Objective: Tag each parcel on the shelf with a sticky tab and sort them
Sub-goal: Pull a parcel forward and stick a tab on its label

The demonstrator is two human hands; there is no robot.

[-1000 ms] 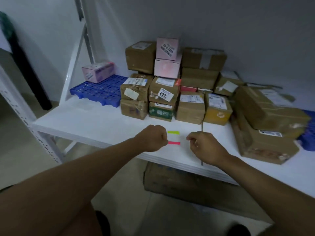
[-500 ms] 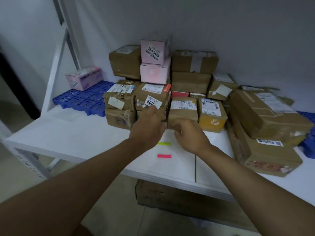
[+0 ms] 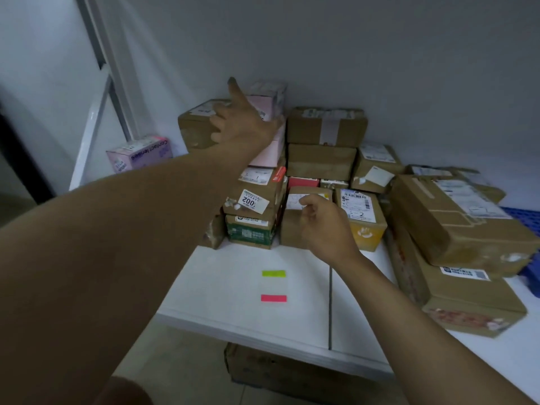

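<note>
Pink top parcel [image 3: 267, 105] on the far stack now meets the left hand [image 3: 242, 124], risen off the shelf [image 3: 222, 290], fingers spread on it. Right hand [image 3: 324, 226] hovers loosely curled, seemingly empty. Green tab [image 3: 273, 273] and pink tab [image 3: 273, 298] lie near, unused: tagging hasn't begun.

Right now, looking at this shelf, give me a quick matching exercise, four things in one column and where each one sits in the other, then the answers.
Things:
1. green tab
2. pink tab
3. left hand
4. right hand

Places:
A. nearer the shelf's front edge
B. reaching up at the top pink box
C. at a front-row brown parcel
D. on the shelf, just behind the other tab

Pairs: 1-D, 2-A, 3-B, 4-C
</note>
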